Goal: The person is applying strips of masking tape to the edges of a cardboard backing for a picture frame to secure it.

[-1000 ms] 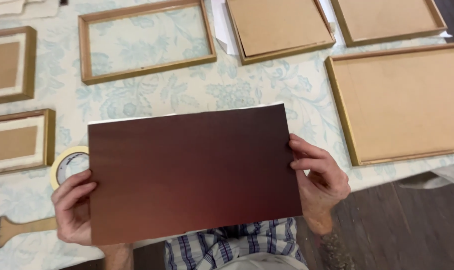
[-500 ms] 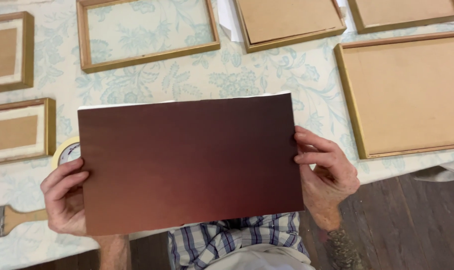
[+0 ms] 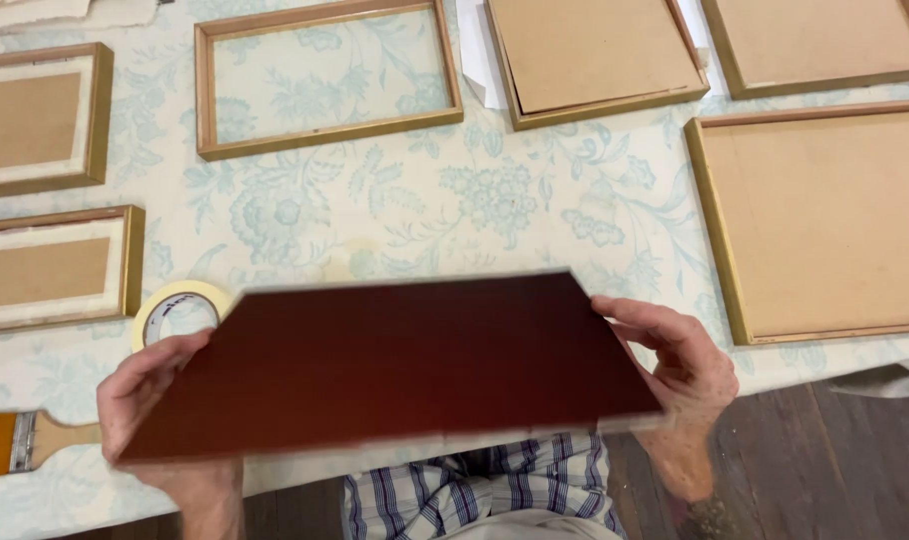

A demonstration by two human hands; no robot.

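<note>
Blue-and-white plaid shirt [image 3: 485, 490], bare forearms, no sleeves.

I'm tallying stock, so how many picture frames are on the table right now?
6: two at the left edge, an empty one top centre, two along the top right, one large at right. More may lie out of view.

A table [image 3: 535, 215] stood under a pale cloth [image 3: 405, 200] printed with blue flowers. Dark wooden floorboards [image 3: 825, 460] showed at the near right, below the table's edge. The light was soft and even.
</note>
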